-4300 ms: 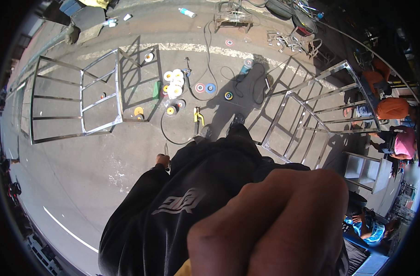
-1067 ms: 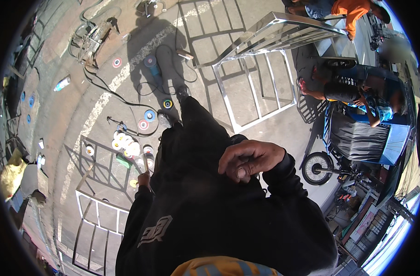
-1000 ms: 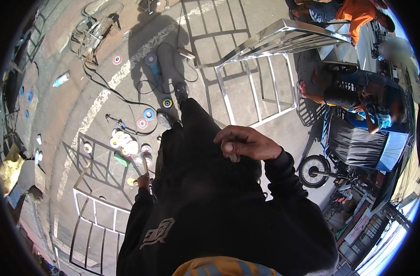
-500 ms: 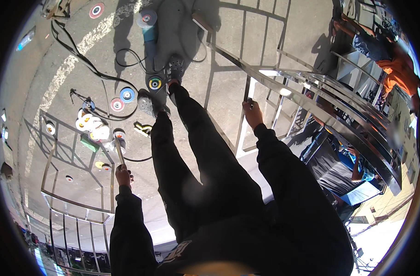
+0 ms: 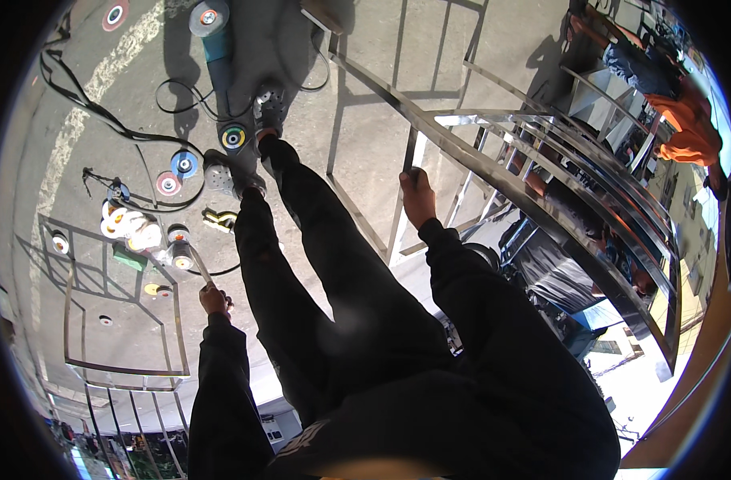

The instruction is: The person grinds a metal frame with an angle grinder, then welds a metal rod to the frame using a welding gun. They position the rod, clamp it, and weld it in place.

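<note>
Head view, looking down the standing person's body to a concrete floor (image 5: 117, 264). The right hand (image 5: 417, 196) was closed around the upper end of a polished steel bar (image 5: 399, 212) belonging to a large stainless frame (image 5: 541, 172) that leaned beside the person's right leg; the grip was fully wrapped, with the fingers curled out of sight round the far side of the bar. The bar's long axis ran from the hand downward and slightly toward the person's feet, so that the length of it lay below the grip rather than above it, and the rest of the frame spread away to the person's right, its rails stacked close together and catching the sun. The left hand (image 5: 214, 301) hung at the person's left side, well apart from the frame, and was loosely closed on a thin rod (image 5: 197, 268) that pointed forward toward the floor; whether the fingers met round it could not be told at this size. Of the two hands, the right was thus the one on the frame. On the floor ahead of the left foot lay several grinding discs (image 5: 181, 166), a blue-bodied angle grinder (image 5: 211, 32) and a black cable (image 5: 85, 104). A second, flat frame (image 5: 121, 320) lay on the floor to the left.
</note>
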Action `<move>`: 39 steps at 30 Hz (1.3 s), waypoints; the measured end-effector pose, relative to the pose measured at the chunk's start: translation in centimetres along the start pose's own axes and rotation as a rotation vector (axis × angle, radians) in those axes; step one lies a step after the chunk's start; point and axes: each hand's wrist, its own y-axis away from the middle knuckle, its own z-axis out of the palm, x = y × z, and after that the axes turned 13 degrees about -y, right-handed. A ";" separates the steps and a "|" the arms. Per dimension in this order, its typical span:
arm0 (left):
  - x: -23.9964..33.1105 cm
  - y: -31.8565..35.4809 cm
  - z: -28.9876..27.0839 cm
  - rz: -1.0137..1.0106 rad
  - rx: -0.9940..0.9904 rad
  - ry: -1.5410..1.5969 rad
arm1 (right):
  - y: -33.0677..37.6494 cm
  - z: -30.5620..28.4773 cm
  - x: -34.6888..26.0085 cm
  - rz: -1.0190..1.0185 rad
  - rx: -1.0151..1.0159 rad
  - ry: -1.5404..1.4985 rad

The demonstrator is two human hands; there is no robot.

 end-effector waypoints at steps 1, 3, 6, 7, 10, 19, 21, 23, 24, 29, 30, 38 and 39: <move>0.1 -0.1 0.0 -0.012 -0.016 0.011 | 0.1 -0.2 0.0 -0.013 -0.007 -0.003; 0.4 -0.6 -0.3 -0.010 -0.036 -0.014 | 0.2 0.0 0.2 -0.014 0.005 0.012; 1.1 -2.7 -0.5 0.000 -0.046 -0.058 | 0.1 0.6 0.6 -0.043 0.008 0.006; 1.2 -3.6 -0.4 0.009 -0.060 -0.095 | 0.0 0.8 0.8 -0.056 0.021 -0.003; 1.0 -6.3 0.5 -0.017 -0.051 -0.091 | -0.6 1.2 0.9 -0.079 0.047 0.032; -7.0 -7.3 2.3 -0.258 -0.266 -0.551 | -1.6 0.3 2.3 -0.003 -0.102 0.078; -6.3 -6.7 2.7 -0.067 -0.122 -0.679 | -1.1 -0.1 2.9 -0.103 -0.107 0.068; -2.7 -6.6 3.7 0.231 -0.069 -0.645 | -0.5 -0.6 3.7 -0.049 -0.126 0.106; 0.2 -6.8 4.6 0.343 0.031 -0.691 | -0.3 -0.7 4.2 -0.045 -0.104 0.118; 17.7 -7.1 8.2 0.559 -0.094 -0.194 | 1.3 -0.5 7.4 0.102 -0.106 0.140; 21.4 -7.7 8.8 0.571 -0.147 -0.184 | 1.8 -0.3 8.1 0.091 -0.064 0.117; 41.7 -18.2 19.2 1.091 0.160 -0.551 | 6.6 -1.3 15.6 0.357 0.060 0.289; 43.3 -19.5 20.4 1.110 0.224 -0.520 | 6.9 -1.7 16.9 0.337 0.076 0.369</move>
